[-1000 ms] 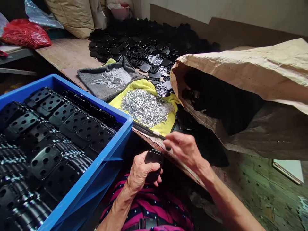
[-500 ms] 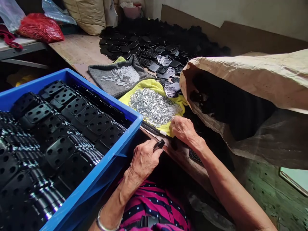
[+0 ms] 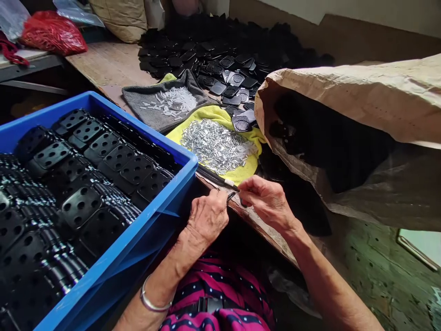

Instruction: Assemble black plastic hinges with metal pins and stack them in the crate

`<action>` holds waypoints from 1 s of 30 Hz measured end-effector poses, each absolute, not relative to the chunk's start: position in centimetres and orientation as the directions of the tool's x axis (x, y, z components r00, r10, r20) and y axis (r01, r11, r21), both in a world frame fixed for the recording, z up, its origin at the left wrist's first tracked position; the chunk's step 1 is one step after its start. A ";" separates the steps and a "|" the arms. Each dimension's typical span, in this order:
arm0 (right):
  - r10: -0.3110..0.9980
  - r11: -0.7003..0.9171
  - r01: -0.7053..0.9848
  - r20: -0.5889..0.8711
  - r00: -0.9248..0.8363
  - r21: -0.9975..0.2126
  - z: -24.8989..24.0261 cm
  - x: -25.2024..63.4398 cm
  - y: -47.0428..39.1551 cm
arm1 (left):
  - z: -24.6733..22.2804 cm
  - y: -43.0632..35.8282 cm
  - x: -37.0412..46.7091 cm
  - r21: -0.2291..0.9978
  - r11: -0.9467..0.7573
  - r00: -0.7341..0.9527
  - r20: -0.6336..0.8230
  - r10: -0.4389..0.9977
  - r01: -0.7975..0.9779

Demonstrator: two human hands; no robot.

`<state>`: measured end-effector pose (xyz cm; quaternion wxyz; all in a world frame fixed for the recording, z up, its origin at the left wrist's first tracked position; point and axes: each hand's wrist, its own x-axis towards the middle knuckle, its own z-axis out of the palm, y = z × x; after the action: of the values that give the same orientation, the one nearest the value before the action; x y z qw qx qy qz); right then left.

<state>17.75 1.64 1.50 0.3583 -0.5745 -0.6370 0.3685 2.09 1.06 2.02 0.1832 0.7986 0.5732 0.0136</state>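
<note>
My left hand (image 3: 208, 216) is closed around a small black part (image 3: 230, 196), whose end shows past the fingers. Close to its right, my right hand (image 3: 267, 200) has its thumb and fingertips pinched at that part; whatever small thing they hold is hidden. Just beyond both hands lies a yellow cloth (image 3: 241, 175) bearing a heap of small silver metal pins (image 3: 213, 147). Behind it, a grey cloth (image 3: 138, 102) carries short white pieces (image 3: 179, 100).
On the left stands a blue crate (image 3: 138, 232) with rows of black perforated parts (image 3: 81, 207). A pile of black plates (image 3: 220, 59) covers the back of the table. An open paper sack (image 3: 344, 87) lies at right; a red bag (image 3: 53, 34) sits back left.
My right hand has moved from the edge of the yellow cloth toward my left hand. My left hand has turned slightly and risen, still around the black part. The view has shifted a little.
</note>
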 end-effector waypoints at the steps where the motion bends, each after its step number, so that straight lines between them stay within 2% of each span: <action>1: 0.996 0.061 0.465 0.027 -0.080 -0.883 1.4 17.7 1.8 | 2.1 1.1 2.1 0.300 -0.280 0.344 -0.187 0.920 0.912; 5: 0.992 0.106 0.489 0.057 -0.116 -0.866 1.5 17.9 2.2 | 1.9 1.1 2.3 0.271 -0.308 0.362 -0.177 0.915 0.912; 8: 0.974 0.209 0.608 0.107 -0.201 -0.766 2.2 18.1 2.6 | 1.8 1.0 2.4 0.248 -0.330 0.375 -0.165 0.912 0.911; 10: 0.944 0.304 0.726 0.094 -0.316 -0.617 3.1 17.9 2.8 | 1.7 1.0 2.4 0.238 -0.346 0.389 -0.162 0.907 0.907; 13: 0.843 0.518 0.816 -0.007 -0.537 -0.256 4.9 16.9 2.9 | 1.6 1.1 2.5 0.239 -0.347 0.392 -0.174 0.903 0.907; 16: 0.735 0.678 0.731 -0.083 -0.673 0.077 6.6 15.7 2.5 | 1.5 1.2 2.7 0.268 -0.291 0.352 -0.217 0.910 0.918; 18: 0.685 0.725 0.661 -0.103 -0.721 0.192 7.4 15.1 2.3 | 1.6 1.3 3.0 0.283 -0.263 0.340 -0.267 0.902 0.922; 22: 0.617 0.775 0.575 -0.110 -0.780 0.263 7.8 14.8 2.6 | 1.9 1.6 3.3 0.289 -0.275 0.367 -0.341 0.866 0.917; 25: 0.573 0.794 0.541 -0.043 -0.819 0.276 6.8 14.8 2.8 | 1.9 1.8 3.0 0.312 -0.254 0.357 -0.341 0.869 0.916; 28: 0.552 0.776 0.575 0.161 -0.818 0.260 4.4 15.1 2.3 | 1.6 1.8 2.3 0.366 -0.230 0.347 -0.294 0.891 0.902; 30: 0.562 0.771 0.624 0.323 -0.761 0.128 2.6 15.6 1.8 | 1.2 1.7 1.9 0.410 -0.223 0.340 -0.239 0.909 0.884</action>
<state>15.63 1.82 2.56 0.1343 -0.3182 -0.9314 -0.1145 1.93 1.71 1.24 0.2434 0.7816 0.5738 0.0259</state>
